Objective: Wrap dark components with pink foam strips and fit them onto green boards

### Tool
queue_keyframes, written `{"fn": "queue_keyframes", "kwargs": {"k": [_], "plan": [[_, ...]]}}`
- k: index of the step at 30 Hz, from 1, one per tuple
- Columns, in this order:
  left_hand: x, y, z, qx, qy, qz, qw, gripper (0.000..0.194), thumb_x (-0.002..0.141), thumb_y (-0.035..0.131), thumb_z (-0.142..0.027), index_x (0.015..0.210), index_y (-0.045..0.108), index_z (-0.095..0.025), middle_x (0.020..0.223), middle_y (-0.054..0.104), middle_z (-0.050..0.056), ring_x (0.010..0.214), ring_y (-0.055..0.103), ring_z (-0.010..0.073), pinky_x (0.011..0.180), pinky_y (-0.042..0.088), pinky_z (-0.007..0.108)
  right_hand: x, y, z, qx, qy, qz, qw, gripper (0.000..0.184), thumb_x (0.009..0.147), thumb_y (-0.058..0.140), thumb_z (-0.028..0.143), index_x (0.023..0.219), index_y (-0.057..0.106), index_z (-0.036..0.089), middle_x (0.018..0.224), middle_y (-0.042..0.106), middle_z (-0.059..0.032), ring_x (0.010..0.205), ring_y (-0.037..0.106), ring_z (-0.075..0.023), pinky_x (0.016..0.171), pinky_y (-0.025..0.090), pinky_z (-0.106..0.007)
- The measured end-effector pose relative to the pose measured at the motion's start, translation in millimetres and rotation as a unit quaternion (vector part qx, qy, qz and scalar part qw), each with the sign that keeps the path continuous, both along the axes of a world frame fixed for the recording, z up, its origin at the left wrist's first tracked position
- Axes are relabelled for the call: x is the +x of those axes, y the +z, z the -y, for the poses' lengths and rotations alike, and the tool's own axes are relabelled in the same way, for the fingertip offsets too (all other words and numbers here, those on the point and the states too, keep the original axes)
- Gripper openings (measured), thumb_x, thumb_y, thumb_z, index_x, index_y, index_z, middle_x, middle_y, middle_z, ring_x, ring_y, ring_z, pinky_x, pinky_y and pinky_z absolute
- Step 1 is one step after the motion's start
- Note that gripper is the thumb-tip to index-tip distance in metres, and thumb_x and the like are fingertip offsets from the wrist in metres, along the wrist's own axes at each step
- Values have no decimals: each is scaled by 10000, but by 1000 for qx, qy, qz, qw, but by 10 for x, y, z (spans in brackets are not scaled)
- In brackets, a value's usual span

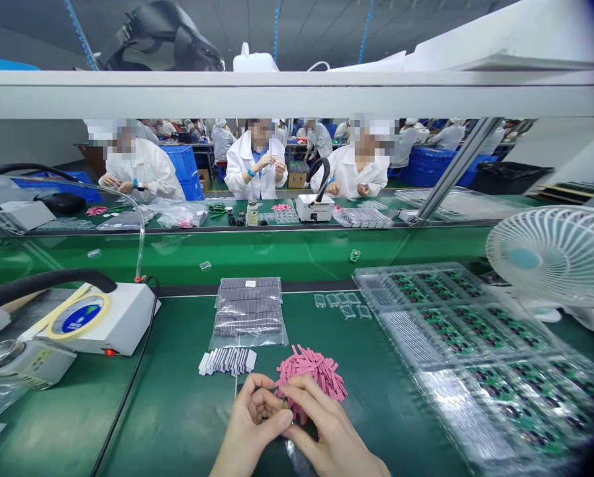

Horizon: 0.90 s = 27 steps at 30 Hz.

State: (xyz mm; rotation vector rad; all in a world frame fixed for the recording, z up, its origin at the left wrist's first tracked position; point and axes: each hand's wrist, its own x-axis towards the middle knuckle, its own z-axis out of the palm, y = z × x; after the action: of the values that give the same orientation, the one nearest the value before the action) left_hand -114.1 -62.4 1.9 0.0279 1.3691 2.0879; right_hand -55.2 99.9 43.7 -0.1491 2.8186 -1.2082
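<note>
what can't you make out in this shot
All in the head view:
- The small dark piece between left hand and right hand: mostly hidden by the fingers.
- Near edge of the pink strips: covered by the hands.
- Clear plastic under the right hand: cut off by the bottom edge.
- Print on the white label: too small.
- Fan: cut off by the right edge.

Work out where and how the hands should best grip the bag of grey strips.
Probably by the middles of its left and right edges, coming in low from both sides: the bag lies flat and broad, with bare table along each side, while the white pieces sit close to its near edge.
</note>
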Motion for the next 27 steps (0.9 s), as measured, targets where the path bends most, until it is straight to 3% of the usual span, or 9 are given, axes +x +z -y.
{"fn": "queue_keyframes", "kwargs": {"k": [3, 8, 13, 16, 27], "plan": [[30, -41, -34, -23, -10, -33, 999, 507, 680, 821, -322, 985, 442, -177, 710, 639, -18, 671, 590, 94, 677, 423, 210, -11, -63, 21, -64, -10, 14, 998, 272, 966, 497, 357, 1189, 588, 229, 1151, 542, -44, 963, 560, -73, 872, 455, -153], [68, -55, -43, -75, -17, -86, 993, 449, 693, 777, -290, 987, 457, -176, 713, 624, -18, 672, 557, 104, 673, 416, 220, 27, -73, 3, -123, -13, -15, 992, 240, 941, 522, 298, 1151, 582, 201, 1141, 513, -64, 1062, 526, -94, 940, 438, -164], [44, -18, -7, -127, 6, -168, 978, 203, 775, 696, -267, 922, 599, -165, 885, 606, 32, 767, 523, 120, 743, 426, 230, 32, -69, 10, -221, -77, -13, 972, 227, 869, 638, 322, 1056, 631, 195, 1056, 522, -54, 959, 535, -99, 901, 449, -177], [21, -1, 8, -126, 28, -228, 965, 150, 802, 695, -309, 823, 652, -167, 858, 556, 32, 780, 499, 125, 738, 420, 219, 28, -102, 10, -263, -76, -15, 962, 279, 836, 680, 337, 1079, 638, 206, 1060, 525, -55, 995, 538, -115, 901, 445, -189], [20, 54, 6, -117, 36, -251, 960, 142, 778, 728, -296, 789, 697, -158, 787, 550, 36, 740, 507, 123, 702, 431, 204, 28, -119, 22, -293, -68, -26, 953, 257, 822, 699, 299, 1048, 637, 194, 1034, 555, -54, 995, 544, -116, 890, 438, -190]]}}
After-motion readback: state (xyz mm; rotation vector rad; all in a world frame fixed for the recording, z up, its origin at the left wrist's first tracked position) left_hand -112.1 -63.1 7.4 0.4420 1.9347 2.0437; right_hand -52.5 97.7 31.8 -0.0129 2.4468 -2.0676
